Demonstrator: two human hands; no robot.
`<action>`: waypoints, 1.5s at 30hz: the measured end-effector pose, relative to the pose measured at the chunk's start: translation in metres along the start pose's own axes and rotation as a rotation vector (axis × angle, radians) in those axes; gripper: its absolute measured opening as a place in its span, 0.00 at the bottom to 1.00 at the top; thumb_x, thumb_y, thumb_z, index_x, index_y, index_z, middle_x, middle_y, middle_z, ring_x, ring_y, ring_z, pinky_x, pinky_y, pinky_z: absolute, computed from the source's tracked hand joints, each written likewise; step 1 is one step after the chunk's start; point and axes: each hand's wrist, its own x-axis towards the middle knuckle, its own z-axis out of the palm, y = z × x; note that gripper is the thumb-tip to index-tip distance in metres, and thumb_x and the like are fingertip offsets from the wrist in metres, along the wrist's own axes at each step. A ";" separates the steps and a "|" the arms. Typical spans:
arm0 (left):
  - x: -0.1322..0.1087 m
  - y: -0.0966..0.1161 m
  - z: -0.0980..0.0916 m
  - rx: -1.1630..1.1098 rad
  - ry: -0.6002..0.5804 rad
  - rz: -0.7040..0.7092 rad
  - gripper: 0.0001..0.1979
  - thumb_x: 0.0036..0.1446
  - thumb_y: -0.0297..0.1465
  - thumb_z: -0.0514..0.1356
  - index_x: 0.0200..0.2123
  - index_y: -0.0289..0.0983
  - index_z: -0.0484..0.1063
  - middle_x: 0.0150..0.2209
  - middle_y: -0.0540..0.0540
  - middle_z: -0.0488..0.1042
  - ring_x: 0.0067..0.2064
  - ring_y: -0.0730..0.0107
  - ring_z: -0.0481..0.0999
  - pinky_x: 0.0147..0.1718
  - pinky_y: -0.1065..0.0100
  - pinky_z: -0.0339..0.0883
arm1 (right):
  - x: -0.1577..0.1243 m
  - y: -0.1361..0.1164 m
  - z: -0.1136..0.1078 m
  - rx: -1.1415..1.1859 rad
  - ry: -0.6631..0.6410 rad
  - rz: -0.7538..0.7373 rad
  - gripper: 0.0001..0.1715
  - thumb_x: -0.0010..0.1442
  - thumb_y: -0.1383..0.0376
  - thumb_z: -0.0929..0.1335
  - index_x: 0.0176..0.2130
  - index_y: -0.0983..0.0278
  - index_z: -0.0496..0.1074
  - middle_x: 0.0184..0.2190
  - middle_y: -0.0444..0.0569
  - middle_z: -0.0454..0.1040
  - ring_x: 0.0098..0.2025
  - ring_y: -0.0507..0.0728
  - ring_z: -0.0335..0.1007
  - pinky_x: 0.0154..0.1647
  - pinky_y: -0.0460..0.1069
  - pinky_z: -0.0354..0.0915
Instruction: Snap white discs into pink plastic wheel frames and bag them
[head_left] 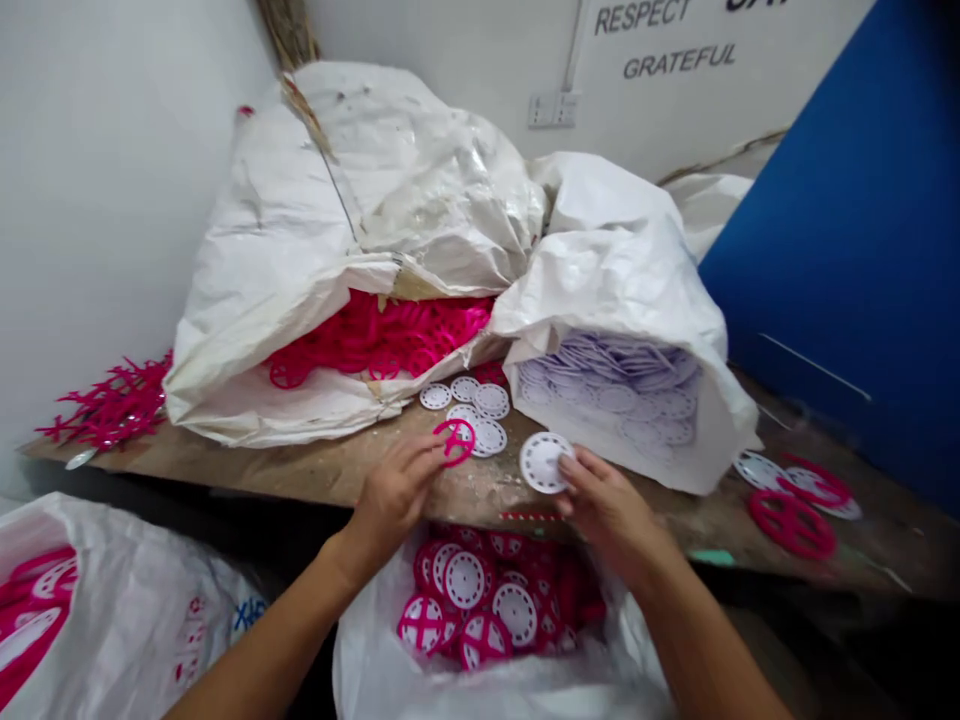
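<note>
My left hand (397,495) pinches a pink spoked plastic ring (456,443) by its edge above the table. In my right hand (607,500) is a white plastic disc (546,463) with slots around its rim, gripped at its right side. The ring and the disc are apart. Several loose white discs (487,402) lie on the table just behind the ring. Below both hands, an open white bag (360,650) holds many pink rings and white discs, some fitted together.
A large white sack (247,260) spills pink rings; a smaller sack (622,210) beside it holds white discs. Pink sprue-like pieces (112,405) lie at the table's left end. Another bag (135,580) stands lower left. A blue panel (847,270) rises on the right, near loose pink rings (792,523).
</note>
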 end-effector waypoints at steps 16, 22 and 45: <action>-0.024 0.087 0.055 -0.849 0.013 -0.815 0.21 0.58 0.37 0.56 0.54 0.35 0.66 0.52 0.40 0.71 0.49 0.60 0.73 0.43 0.64 0.71 | -0.041 0.038 0.023 -0.777 0.156 -0.533 0.14 0.60 0.61 0.64 0.45 0.61 0.70 0.41 0.51 0.76 0.41 0.58 0.71 0.42 0.52 0.63; -0.032 0.083 0.053 -0.439 -0.012 -0.577 0.16 0.61 0.34 0.52 0.50 0.37 0.71 0.49 0.44 0.75 0.52 0.62 0.72 0.53 0.65 0.62 | -0.039 0.028 0.020 -0.596 -0.015 -0.344 0.12 0.62 0.61 0.63 0.42 0.62 0.72 0.35 0.47 0.76 0.34 0.54 0.71 0.34 0.46 0.64; -0.034 0.057 0.009 -0.663 -0.347 -0.773 0.24 0.54 0.35 0.60 0.54 0.37 0.66 0.40 0.42 0.77 0.31 0.67 0.77 0.31 0.69 0.69 | -0.001 -0.010 -0.045 -0.991 0.092 -0.455 0.21 0.59 0.56 0.64 0.50 0.61 0.69 0.47 0.54 0.73 0.50 0.62 0.68 0.50 0.57 0.62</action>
